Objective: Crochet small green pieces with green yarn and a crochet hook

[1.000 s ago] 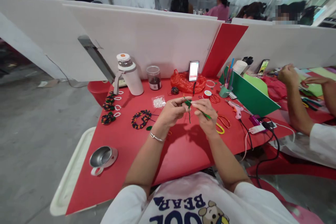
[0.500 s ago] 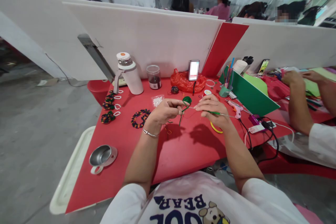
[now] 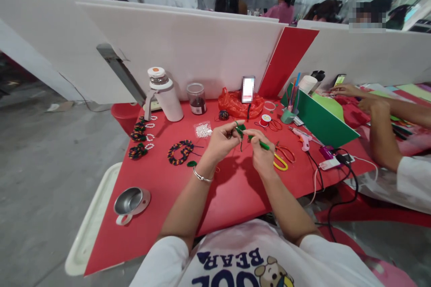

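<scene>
Near the middle of the red table, my left hand (image 3: 222, 141) pinches a small bit of green yarn (image 3: 240, 130), with a short tail hanging below. My right hand (image 3: 261, 154) is closed around the green handle of a crochet hook (image 3: 264, 145), its tip end meeting the yarn at the left fingertips. The fine detail of the stitches is too small to make out. Left of my left wrist lie a small green piece (image 3: 191, 163) and a dark multicoloured braided loop (image 3: 175, 155). Beside my right hand are yellow-and-red-handled tools (image 3: 281, 163).
Behind my hands are a bag of white beads (image 3: 203, 130), a red plastic bag (image 3: 229, 103) with a phone (image 3: 248, 89), and a thread spool (image 3: 265, 120). A metal cup (image 3: 129, 202) stands front left. A glue gun (image 3: 303, 139) and cables lie right, near a co-worker's arms (image 3: 384, 121).
My right hand has drawn in and turned, its fingers now wrapped round the hook's handle. Both hands sit closer together. The co-worker's hands have shifted.
</scene>
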A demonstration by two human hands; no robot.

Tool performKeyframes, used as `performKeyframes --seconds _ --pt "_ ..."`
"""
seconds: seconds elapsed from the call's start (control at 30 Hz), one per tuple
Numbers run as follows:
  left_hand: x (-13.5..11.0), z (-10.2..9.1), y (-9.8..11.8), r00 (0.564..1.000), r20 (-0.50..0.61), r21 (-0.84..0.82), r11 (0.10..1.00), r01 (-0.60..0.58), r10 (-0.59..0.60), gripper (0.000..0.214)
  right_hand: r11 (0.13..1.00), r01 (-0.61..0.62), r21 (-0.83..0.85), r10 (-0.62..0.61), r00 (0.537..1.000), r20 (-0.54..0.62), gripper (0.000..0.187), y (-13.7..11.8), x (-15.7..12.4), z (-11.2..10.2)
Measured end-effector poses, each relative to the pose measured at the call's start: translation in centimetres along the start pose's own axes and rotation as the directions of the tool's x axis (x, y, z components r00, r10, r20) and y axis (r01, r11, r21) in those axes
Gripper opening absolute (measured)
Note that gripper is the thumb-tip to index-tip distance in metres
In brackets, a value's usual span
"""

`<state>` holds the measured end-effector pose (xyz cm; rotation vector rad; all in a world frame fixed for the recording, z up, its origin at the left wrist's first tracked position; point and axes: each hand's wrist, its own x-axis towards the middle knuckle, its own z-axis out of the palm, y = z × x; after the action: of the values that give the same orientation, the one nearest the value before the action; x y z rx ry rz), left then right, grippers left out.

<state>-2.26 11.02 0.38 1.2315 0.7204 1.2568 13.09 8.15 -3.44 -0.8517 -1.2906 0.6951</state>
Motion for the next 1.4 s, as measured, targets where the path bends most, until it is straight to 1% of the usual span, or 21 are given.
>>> performKeyframes --seconds 0.07,0.1,0.2,0.27,0.37,0.4,0.5,0.57,0.63,0.7,0.77,0.87,0.93,0.97,1.03,1.1,1.2,1.3,1.4 --pt "0.0 0.4 -0.2 0.999 -0.023 -0.012 1.0 -0.028 0.028 0.056 0.991 0.114 -0.068 -0.116 0.992 -0.038 0.029 -0.4 -0.1 0.5" --pt "0.0 0.5 -0.2 1.0 -0.02 -0.021 0.999 -0.024 0.024 0.057 0.988 0.139 -0.061 -0.141 0.989 -0.038 0.028 -0.6 -0.1 0.6" --pt "0.0 0.4 0.0 1.0 0.009 -0.04 0.999 0.013 -0.012 0.058 0.994 0.11 -0.015 -0.109 0.994 0.029 0.031 -0.8 0.2 0.6" --pt "-0.1 0.1 0.4 0.999 0.023 -0.041 0.998 0.038 -0.037 0.058 0.995 0.101 -0.015 -0.101 0.994 0.033 0.031 -0.8 0.3 0.4" --pt "-0.2 -0.2 0.8 0.996 0.033 -0.056 0.995 0.082 -0.08 0.054 0.991 0.133 -0.036 -0.132 0.991 0.017 0.031 -0.9 0.5 0.2" --pt "-0.2 -0.2 0.9 0.996 0.021 -0.06 0.994 0.086 -0.085 0.051 0.989 0.144 -0.039 -0.143 0.99 0.018 0.031 -0.9 0.5 0.2" --pt "-0.1 -0.1 1.0 0.998 -0.057 -0.06 0.998 0.036 -0.04 0.042 0.986 0.161 -0.035 -0.16 0.987 0.027 0.032 -0.9 0.5 0.2" --pt "0.0 0.0 0.9 0.996 -0.091 -0.067 0.998 -0.006 0.0 0.041 0.985 0.166 -0.044 -0.165 0.986 0.027 0.031 -1.0 0.4 0.3" --pt "0.2 -0.2 0.9 0.996 -0.084 -0.084 0.996 -0.02 0.013 0.043 0.979 0.189 -0.074 -0.188 0.982 0.023 0.03 -1.1 0.4 0.4" --pt "0.2 -0.3 0.8 0.997 -0.077 -0.089 0.996 -0.024 0.017 0.044 0.962 0.239 -0.132 -0.237 0.971 0.03 0.026 -1.4 0.3 0.4" --pt "0.2 -0.3 0.6 0.996 -0.088 -0.077 0.997 -0.019 0.012 0.046 0.915 0.324 -0.239 -0.319 0.946 0.063 0.023 -1.5 0.2 0.4" --pt "0.0 0.3 0.5 0.99 -0.139 -0.073 0.997 0.002 -0.012 0.048 0.765 0.466 -0.445 -0.48 0.873 0.088 0.024 -1.2 -0.1 0.8" --pt "-0.2 0.7 0.6 0.985 -0.165 -0.124 0.992 0.032 -0.052 0.05 0.68 0.512 -0.525 -0.567 0.821 0.067 0.027 -0.8 -0.2 1.2" --pt "-0.3 0.9 0.7 0.984 -0.159 -0.166 0.984 0.06 -0.086 0.052 0.663 0.523 -0.536 -0.591 0.805 0.055 0.028 -0.5 -0.3 1.3" --pt "-0.4 0.9 1.1 0.98 -0.089 -0.254 0.956 0.15 -0.177 0.054 0.664 0.549 -0.508 -0.611 0.79 0.055 0.029 0.0 -0.2 1.3" --pt "-0.3 0.5 1.5 0.971 -0.019 -0.295 0.929 0.223 -0.239 0.054 0.692 0.574 -0.438 -0.599 0.795 0.094 0.03 0.3 0.0 0.8" --pt "-0.1 -0.4 2.0 0.956 0.039 -0.282 0.915 0.288 -0.289 0.049 0.754 0.581 -0.305 -0.543 0.814 0.208 0.029 0.3 0.7 -0.6" --pt "0.0 -1.1 2.1 0.939 0.076 -0.245 0.907 0.343 -0.334 0.044 0.785 0.585 -0.204 -0.515 0.799 0.311 0.031 -0.1 1.4 -2.4" --pt "0.0 -1.3 2.1 0.927 0.093 -0.228 0.898 0.376 -0.364 0.043 0.784 0.594 -0.181 -0.497 0.775 0.39 0.038 -0.6 1.8 -3.6"
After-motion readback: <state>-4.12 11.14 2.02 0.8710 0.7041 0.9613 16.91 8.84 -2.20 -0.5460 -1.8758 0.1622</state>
